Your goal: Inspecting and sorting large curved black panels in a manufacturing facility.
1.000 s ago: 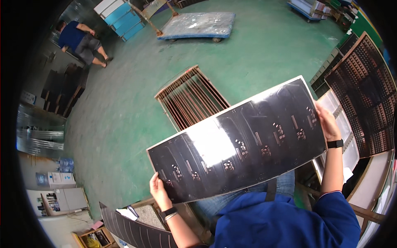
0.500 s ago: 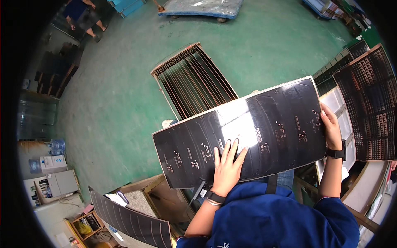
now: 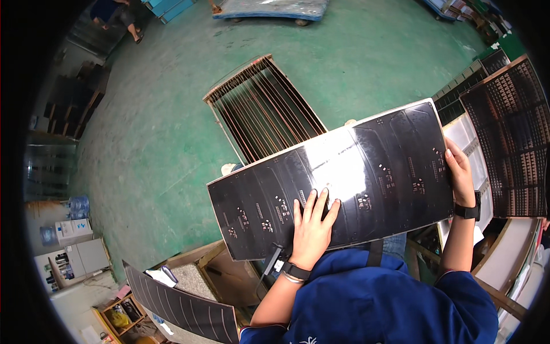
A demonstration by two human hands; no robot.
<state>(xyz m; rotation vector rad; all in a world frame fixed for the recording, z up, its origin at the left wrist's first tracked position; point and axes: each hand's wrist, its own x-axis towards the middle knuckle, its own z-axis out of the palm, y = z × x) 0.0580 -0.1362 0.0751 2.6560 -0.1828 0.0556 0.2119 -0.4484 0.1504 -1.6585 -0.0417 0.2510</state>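
A large black circuit-board panel [image 3: 389, 178], glossy and marked with small copper-coloured pads and fine outlines, lies tilted across my lap. My right hand [image 3: 460, 171] grips its right edge, thumb on the top face and the other fingers partly hidden. Flat on the panel's surface, left of the middle, rests my left hand [image 3: 312, 229] with its fingers spread. A bright reflection covers part of the panel just beyond those fingertips. Past the panel's far edge, a slotted rack [image 3: 266, 109] with several thin upright boards stands on the floor.
Close on the right leans another dark patterned panel [image 3: 510, 143], beside a white tray [image 3: 463, 140]. A dark curved sheet [image 3: 183, 304] stands at lower left by a wooden-framed bench. Farther off are a blue flat cart [image 3: 269, 10] and a person [image 3: 114, 14] at upper left.
The view has shifted slightly, and my left hand sits a little lower on the panel. The person at upper left has moved and bends over. My right hand keeps its grip.
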